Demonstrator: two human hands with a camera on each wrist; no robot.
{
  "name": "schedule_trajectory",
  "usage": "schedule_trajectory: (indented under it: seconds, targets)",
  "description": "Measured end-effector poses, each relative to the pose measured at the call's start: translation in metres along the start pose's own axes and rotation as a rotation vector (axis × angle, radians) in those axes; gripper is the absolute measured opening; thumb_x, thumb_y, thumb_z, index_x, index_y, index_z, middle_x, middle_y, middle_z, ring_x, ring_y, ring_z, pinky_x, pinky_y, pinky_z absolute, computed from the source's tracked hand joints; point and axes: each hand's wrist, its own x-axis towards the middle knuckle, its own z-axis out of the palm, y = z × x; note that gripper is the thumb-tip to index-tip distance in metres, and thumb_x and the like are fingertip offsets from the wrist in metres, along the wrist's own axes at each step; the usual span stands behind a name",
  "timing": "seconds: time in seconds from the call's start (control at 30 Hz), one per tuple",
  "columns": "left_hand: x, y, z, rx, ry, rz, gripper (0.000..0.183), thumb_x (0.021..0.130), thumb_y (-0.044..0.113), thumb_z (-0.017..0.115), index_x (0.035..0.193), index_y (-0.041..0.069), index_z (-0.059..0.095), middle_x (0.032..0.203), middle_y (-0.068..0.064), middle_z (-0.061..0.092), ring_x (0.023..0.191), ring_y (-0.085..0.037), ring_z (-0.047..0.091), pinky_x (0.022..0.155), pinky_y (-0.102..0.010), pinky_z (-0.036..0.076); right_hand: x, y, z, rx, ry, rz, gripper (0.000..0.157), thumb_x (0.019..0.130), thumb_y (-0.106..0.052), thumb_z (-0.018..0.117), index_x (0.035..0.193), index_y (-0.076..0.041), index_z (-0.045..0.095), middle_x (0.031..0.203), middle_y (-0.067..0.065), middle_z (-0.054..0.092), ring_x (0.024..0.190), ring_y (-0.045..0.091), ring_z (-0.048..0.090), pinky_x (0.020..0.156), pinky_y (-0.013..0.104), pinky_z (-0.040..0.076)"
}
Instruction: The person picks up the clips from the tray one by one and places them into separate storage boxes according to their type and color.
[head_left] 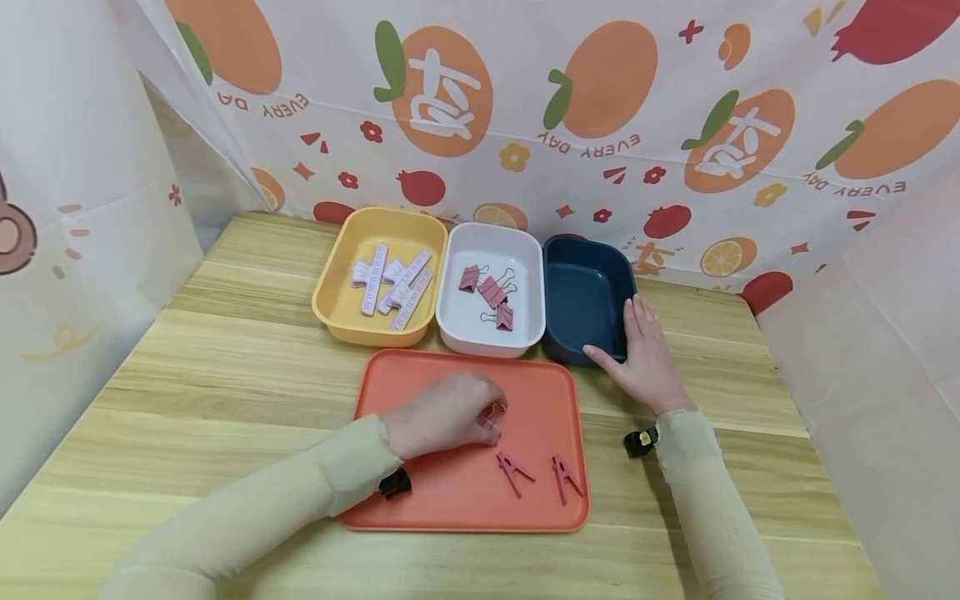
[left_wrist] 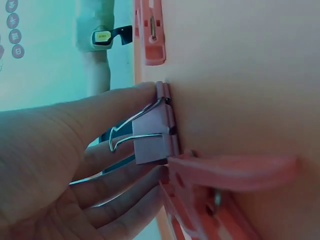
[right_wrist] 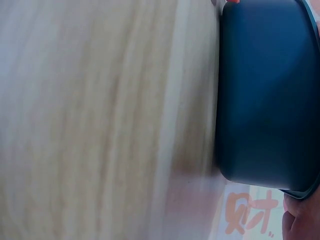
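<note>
Over the middle of the orange tray (head_left: 420,500), my left hand (head_left: 450,412) pinches a pinkish binder clip (left_wrist: 152,127) between thumb and fingers. Its wire handles point toward the palm in the left wrist view. Two pink clothespins (head_left: 513,473) lie on the tray just right of this hand; the nearer clothespin (left_wrist: 220,175) overlaps the fingertips in the left wrist view. My right hand (head_left: 647,358) rests spread at the front right corner of a dark blue bin (head_left: 585,300), with thumb on the near rim and fingers along the right side. Nothing lies inside that bin.
Left of the blue bin, a white bin (head_left: 491,329) contains several pink binder clips (head_left: 493,292). Beside it, a yellow bin (head_left: 337,312) has several lilac ruler-shaped clips (head_left: 372,283). All stand on a wooden table (head_left: 247,375) before a fruit-print curtain (head_left: 525,167).
</note>
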Motion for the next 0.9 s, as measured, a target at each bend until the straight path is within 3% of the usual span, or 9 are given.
schedule_trajectory:
  seconds: [0.23,0.5,0.73,0.9]
  targets:
    - [0.004,0.005,0.002,0.014,-0.011,0.05,0.011,0.087,0.019,0.08,0.09,0.017,0.07,0.076,0.006,0.057,0.072,-0.012,0.054,0.066,-0.028,0.048,0.0,0.001,0.0,0.007,0.01,-0.008,0.113,0.091,-0.074,0.053,0.161,0.002,0.008,0.168,0.017,0.002,0.154,0.029,-0.004,0.122,0.05,0.005]
    - [0.007,0.01,0.011,0.044,0.017,0.009,0.023,0.081,0.029,0.088,0.088,0.017,0.069,0.073,0.006,0.053,0.069,-0.013,0.053,0.062,-0.028,0.046,0.0,0.002,0.002,-0.007,0.007,-0.007,0.113,0.091,-0.075,0.052,0.161,0.002,0.007,0.168,0.017,0.001,0.154,0.028,-0.004,0.122,0.05,0.005]
    - [0.008,0.014,0.012,0.044,0.037,0.006,0.015,0.083,0.014,0.082,0.084,0.015,0.067,0.07,0.005,0.051,0.066,-0.013,0.052,0.06,-0.026,0.045,0.0,0.002,0.002,-0.006,0.01,-0.008,0.113,0.091,-0.074,0.052,0.161,0.001,0.006,0.168,0.017,0.001,0.154,0.028,-0.005,0.122,0.05,0.005]
    - [0.007,0.013,0.009,0.015,0.047,0.005,0.018,0.084,0.005,0.08,0.097,0.011,0.07,0.073,0.005,0.054,0.071,-0.014,0.054,0.064,-0.026,0.047,0.001,0.002,0.002,-0.001,0.017,-0.012,0.112,0.091,-0.074,0.053,0.161,0.002,0.009,0.168,0.017,0.002,0.154,0.028,-0.004,0.122,0.049,0.005]
